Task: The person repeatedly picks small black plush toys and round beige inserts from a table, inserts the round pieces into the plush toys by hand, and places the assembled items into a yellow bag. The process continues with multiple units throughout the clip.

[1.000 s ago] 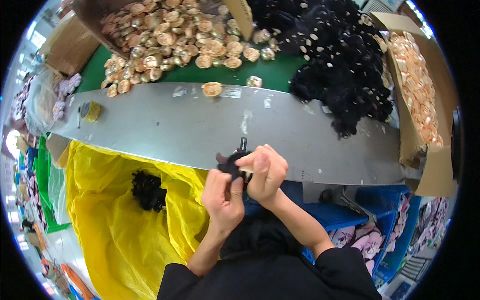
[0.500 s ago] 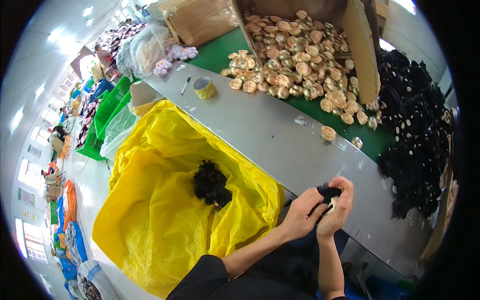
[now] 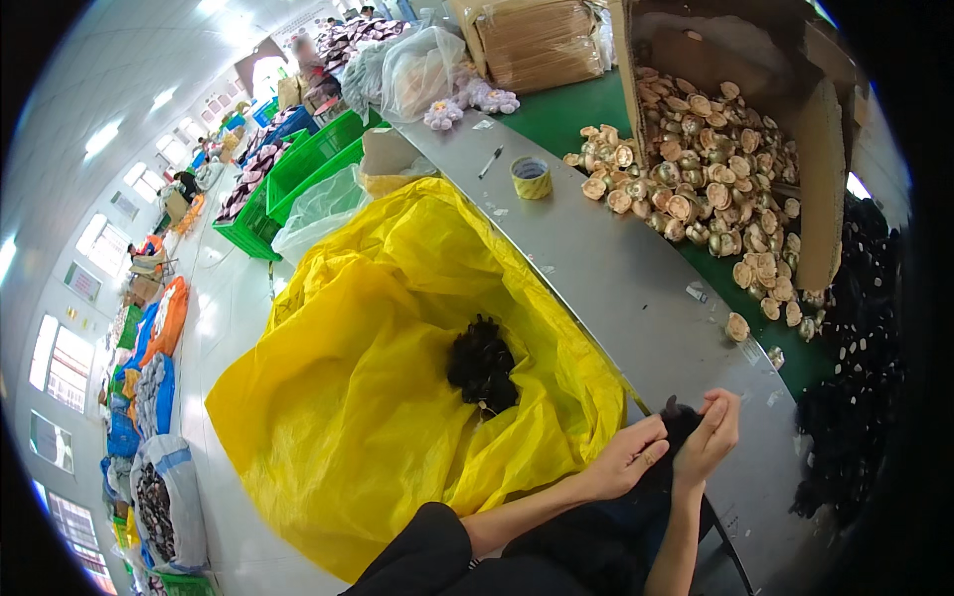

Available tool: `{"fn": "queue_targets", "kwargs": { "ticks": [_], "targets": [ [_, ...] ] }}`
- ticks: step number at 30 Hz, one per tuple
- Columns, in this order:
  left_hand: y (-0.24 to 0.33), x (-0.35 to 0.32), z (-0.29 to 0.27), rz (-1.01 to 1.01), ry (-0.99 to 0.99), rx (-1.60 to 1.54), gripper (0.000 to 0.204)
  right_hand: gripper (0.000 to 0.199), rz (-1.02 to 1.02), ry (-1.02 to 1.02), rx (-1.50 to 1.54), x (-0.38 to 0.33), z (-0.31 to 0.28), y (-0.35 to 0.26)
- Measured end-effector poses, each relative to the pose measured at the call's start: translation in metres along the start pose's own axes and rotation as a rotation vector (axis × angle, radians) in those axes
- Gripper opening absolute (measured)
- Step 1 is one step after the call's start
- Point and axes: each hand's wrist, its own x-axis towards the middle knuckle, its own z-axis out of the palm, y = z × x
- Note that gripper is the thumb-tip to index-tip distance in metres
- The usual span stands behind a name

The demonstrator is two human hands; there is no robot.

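Rows of windows (image 3: pixel 65 363) and stacked green crates (image 3: pixel 318 164) are lining the bright workroom on the left of the head view, while a grey metal table (image 3: pixel 596 258) is running diagonally down toward the right. Across its far side, gold shell-like cups (image 3: pixel 725 189) are spilling from a cardboard box (image 3: pixel 823 189) over a green surface (image 3: pixel 566 109). Nearer the left end, a roll of yellow tape (image 3: pixel 532 179) is resting beside a pen (image 3: pixel 490 162).

At the table's near edge, the black fuzzy piece (image 3: pixel 679 419) is sitting between the two hands. The left hand (image 3: pixel 631 459) is closing its bent fingers on the piece's left side; the right hand (image 3: pixel 708 437) is curling round the other side, thumb and fingers drawn in. Their exact pinch is hiding behind the knuckles.

Left of the hands, a wide-mouthed yellow bag (image 3: pixel 328 397) is holding a small black cluster (image 3: pixel 482 368). On the far right, a much larger black heap (image 3: pixel 855 417), flecked with pale bits, is lying apart from both hands. Judging by these amounts, the work is probably standing at an early stage: one piece is undergoing handling, little is lying in the bag, and much is remaining in the heap.
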Motion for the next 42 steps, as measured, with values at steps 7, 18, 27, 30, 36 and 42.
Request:
{"fn": "queue_targets", "kwargs": {
  "ticks": [7,18,27,30,36,42],
  "targets": [
    [0.011,-0.022,-0.036,-0.106,0.211,0.145,0.023,0.031,-0.234,-0.219,-0.063,-0.030,0.032,0.003],
    [0.026,-0.067,-0.149,-0.195,0.748,0.860,0.026,0.036,-0.454,-0.201,-0.491,0.087,0.037,0.038],
    [0.010,-0.065,-0.119,0.034,0.652,0.224,0.033,0.033,-0.439,-0.519,-0.623,0.141,0.032,0.132],
    [0.014,-0.040,-0.089,0.108,0.558,0.220,0.025,0.024,-0.494,-0.500,-0.615,0.143,0.021,0.127],
    [0.011,-0.013,-0.050,0.131,0.440,-0.309,0.020,0.023,-0.520,-0.307,-0.672,0.135,0.005,0.119],
    [0.007,-0.001,-0.023,-0.029,0.380,-0.676,0.027,0.023,-0.367,-0.344,-0.541,0.113,-0.032,0.127]
  ]
}}
